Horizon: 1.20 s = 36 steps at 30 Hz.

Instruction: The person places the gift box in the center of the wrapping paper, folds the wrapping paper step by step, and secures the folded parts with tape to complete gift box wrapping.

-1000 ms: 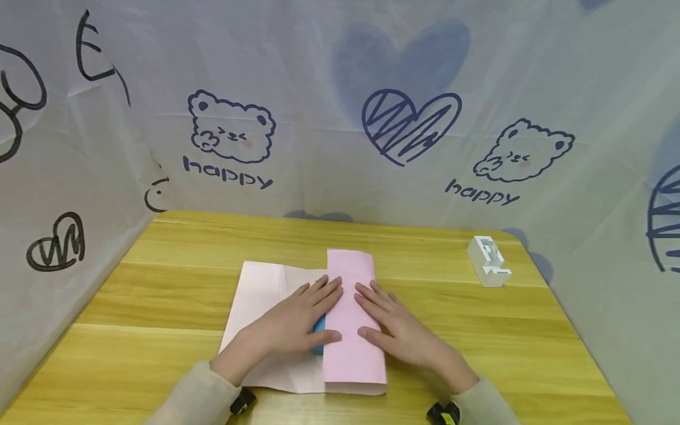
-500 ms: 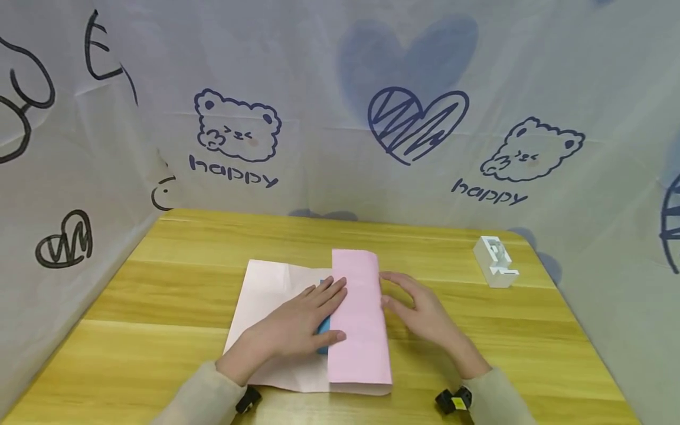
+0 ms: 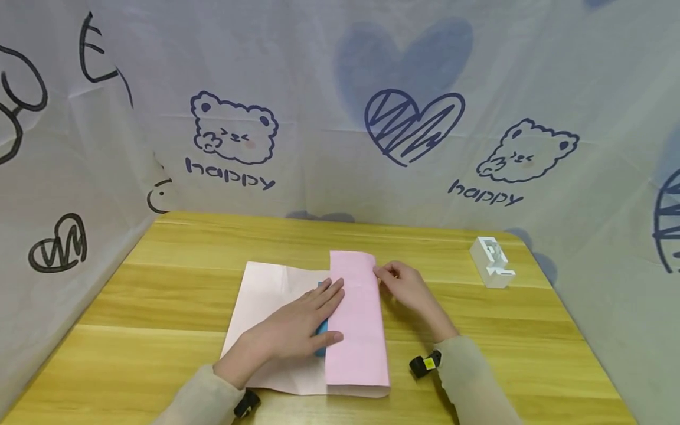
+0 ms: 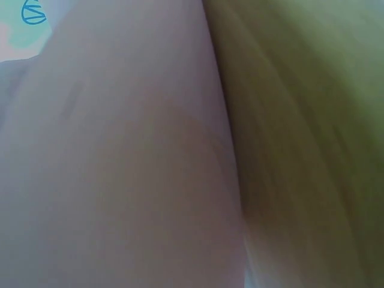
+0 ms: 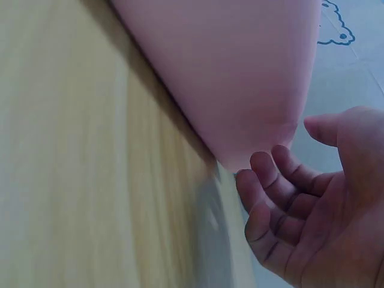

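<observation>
Head view shows pink paper (image 3: 358, 330) under your flat, relaxed left hand (image 3: 300, 324) and just left of your curled right hand (image 3: 408, 288); whether that one pinches the edge, I can't tell.

The left grip (image 3: 300, 321) lies palm down, fingers (image 3: 332, 301) straight, thumb (image 3: 326, 339) spread. The right grip (image 3: 405, 286) has loosely curled fingers (image 5: 264, 180), its thumb (image 5: 324, 129) apart. Both forearms (image 3: 199, 392) angle inward.
</observation>
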Motion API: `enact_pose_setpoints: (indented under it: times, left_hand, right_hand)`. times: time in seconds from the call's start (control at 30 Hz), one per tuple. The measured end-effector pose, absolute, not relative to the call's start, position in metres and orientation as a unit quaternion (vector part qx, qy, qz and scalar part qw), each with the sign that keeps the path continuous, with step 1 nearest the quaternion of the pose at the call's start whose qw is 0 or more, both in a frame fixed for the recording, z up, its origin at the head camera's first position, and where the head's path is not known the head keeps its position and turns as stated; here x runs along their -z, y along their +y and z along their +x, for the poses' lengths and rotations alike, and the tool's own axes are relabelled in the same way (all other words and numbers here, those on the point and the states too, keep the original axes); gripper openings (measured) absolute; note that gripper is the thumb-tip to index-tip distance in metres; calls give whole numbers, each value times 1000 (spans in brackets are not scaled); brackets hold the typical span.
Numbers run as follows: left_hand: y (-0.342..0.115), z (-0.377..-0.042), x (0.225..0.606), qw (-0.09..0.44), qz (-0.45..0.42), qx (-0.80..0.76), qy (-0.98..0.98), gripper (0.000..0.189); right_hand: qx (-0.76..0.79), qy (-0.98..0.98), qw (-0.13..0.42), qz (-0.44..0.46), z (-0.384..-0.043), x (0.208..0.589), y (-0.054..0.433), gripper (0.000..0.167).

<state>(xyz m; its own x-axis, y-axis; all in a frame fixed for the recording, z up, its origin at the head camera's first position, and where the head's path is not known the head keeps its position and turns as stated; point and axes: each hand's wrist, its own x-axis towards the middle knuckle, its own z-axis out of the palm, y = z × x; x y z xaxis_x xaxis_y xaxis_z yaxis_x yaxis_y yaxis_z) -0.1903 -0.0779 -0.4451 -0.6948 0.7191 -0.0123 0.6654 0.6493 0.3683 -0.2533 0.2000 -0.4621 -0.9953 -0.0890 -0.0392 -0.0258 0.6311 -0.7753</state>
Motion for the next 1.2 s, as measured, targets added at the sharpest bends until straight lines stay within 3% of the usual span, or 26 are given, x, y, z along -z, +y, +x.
enact_pose_setpoints:
  times: [0.37, 0.6, 0.87, 1.2]
  left_hand:
    - [-77, -192, 445, 84, 380, -180, 903, 82]
    - [-77, -192, 443, 84, 380, -178, 904, 82]
    - [-78, -190, 445, 92, 374, -184, 904, 83]
    - [-78, -189, 444, 89, 376, -180, 904, 83]
  right_hand:
    - [451, 891, 52, -26, -261, 470, 194, 39]
    - [452, 891, 19, -32, -264, 475, 188, 31]
    - [458, 889, -9, -4, -267, 477, 184, 38]
    - [454, 891, -33, -10, -274, 481, 184, 34]
